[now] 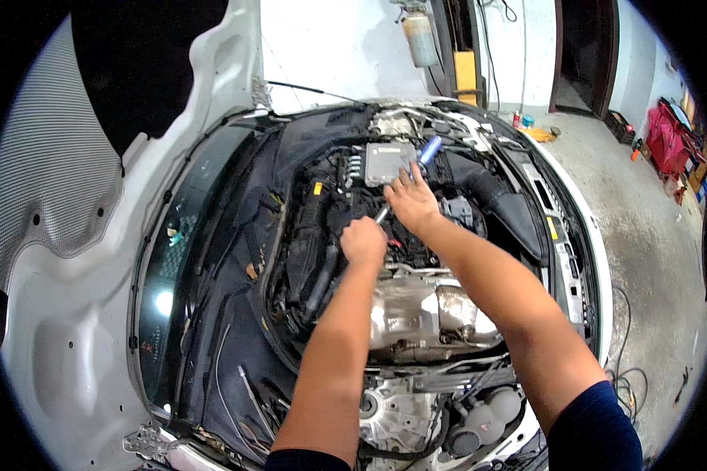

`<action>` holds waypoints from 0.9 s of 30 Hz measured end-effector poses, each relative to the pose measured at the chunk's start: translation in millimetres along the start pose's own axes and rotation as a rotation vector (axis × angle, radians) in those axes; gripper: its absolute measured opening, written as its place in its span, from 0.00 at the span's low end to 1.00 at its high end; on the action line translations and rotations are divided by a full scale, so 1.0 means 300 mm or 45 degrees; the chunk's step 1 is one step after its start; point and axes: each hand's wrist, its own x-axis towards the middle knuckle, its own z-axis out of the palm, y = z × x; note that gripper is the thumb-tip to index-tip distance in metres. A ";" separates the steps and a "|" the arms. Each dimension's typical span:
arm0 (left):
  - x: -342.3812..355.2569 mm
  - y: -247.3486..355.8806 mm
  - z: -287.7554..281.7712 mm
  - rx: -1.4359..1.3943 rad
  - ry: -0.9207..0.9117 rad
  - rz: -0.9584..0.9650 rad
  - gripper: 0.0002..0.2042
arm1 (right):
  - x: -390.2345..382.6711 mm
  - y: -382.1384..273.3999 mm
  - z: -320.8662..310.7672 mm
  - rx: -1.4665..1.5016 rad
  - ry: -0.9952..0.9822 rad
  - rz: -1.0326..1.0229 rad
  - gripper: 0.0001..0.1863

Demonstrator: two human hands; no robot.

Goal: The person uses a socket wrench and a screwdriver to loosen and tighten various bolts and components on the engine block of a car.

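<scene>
A long tool with a blue handle (430,149) and a metal shaft slants over the middle of the engine bay. My left hand (363,239) is closed round the lower shaft, low over the dark engine parts. My right hand (411,196) is higher up and to the right, its fingers loosely curled on the tool just below the blue handle. A grey boxy module (382,161) lies behind my right hand. A shiny metal housing (404,310) is nearer me, beneath my forearms. What the tool's tip touches is hidden.
The raised white hood (71,345) stands at left beside the windscreen (169,275). The white body rim (585,243) edges the bay at right. Beyond are a concrete floor with coiled hoses (628,392), a red bag (664,137) among clutter, and a dark doorway (581,59).
</scene>
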 end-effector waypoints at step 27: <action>0.005 -0.168 -0.069 0.361 -0.299 1.073 0.08 | -0.154 -0.050 -0.254 0.300 -1.198 -0.355 0.15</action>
